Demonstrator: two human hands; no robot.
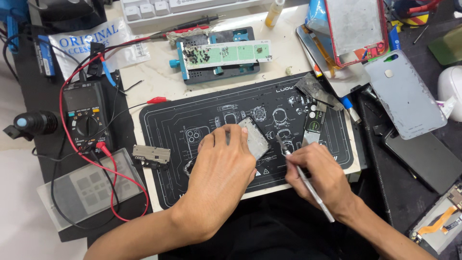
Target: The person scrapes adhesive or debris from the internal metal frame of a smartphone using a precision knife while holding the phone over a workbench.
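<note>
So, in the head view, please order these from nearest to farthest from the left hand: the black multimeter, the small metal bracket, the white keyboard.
From the left hand:
1. Small metal bracket, just to its left at the mat's edge.
2. Black multimeter, farther left, with red leads.
3. White keyboard, at the top edge, across the bench.

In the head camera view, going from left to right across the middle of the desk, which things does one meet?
Black torch → multimeter → small metal plate → left hand on a phone part → right hand with a thin metal tool → dark phone.
</note>
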